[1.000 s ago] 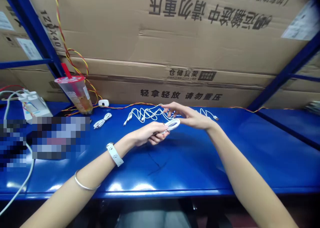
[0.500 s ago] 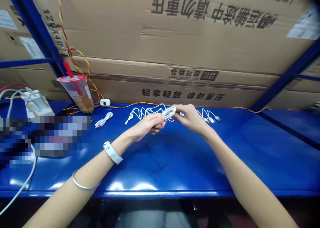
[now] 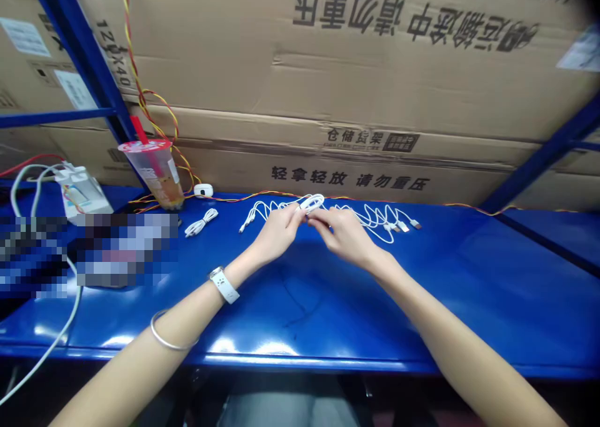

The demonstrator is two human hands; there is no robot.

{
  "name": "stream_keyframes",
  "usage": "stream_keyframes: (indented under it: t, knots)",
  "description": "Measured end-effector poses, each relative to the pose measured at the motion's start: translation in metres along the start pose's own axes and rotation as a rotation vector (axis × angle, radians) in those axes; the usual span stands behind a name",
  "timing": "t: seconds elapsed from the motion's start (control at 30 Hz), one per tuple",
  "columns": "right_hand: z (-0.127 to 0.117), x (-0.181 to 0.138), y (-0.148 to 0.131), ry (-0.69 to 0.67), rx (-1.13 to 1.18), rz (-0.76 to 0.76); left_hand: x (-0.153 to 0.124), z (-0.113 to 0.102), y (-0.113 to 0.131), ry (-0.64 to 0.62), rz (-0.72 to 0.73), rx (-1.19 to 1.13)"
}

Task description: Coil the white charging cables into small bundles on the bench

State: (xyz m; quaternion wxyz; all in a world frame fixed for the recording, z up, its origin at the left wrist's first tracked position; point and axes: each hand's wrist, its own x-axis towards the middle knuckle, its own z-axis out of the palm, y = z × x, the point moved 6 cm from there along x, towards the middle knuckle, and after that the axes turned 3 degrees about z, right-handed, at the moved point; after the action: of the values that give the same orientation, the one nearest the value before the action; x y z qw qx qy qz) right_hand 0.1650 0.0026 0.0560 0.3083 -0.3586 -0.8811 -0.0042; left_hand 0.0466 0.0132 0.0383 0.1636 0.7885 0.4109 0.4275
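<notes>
L grip [image 3: 279,230] pinching white cable coil [image 3: 315,202] above blue tabletop [image 3: 375,327]; R grip [image 3: 347,232] at coil's near side, can't tell if grasping. Loose white USB cables [image 3: 388,227] behind; 1 bundled white cable [image 3: 201,222] on L, nr drink cup [image 3: 159,175].

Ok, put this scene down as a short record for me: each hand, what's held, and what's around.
Left hand: closed on a coiled white cable
Right hand: fingers at the coil; grip unclear
Behind hands: loose white cables
To the left: tied cable, white case, cup with red straw
Surface: blue shelf
Backdrop: cartons
</notes>
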Motion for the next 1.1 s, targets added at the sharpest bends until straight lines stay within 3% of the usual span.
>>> stream_keyframes:
  t: [0.17, 0.4, 0.63, 0.83, 1.1]
  knots:
    - [0.000, 0.002, -0.002, -0.016, 0.158, 0.142, -0.001, 0.003, -0.001, 0.025, 0.025, 0.336]
    - [0.002, 0.001, 0.009, -0.162, 0.443, 0.338, -0.005, 0.010, 0.005, -0.180, 0.016, 0.517]
    - [0.016, -0.005, 0.019, -0.233, 0.649, 0.493, -0.007, 0.016, 0.005, -0.299, 0.057, 0.700]
    - [0.023, -0.008, 0.018, -0.210, 0.786, 0.567, -0.005, 0.022, 0.004, -0.272, 0.085, 0.884]
    - [0.035, -0.010, 0.024, -0.172, 1.136, 0.723, -0.005, 0.027, 0.005, -0.246, 0.149, 0.934]
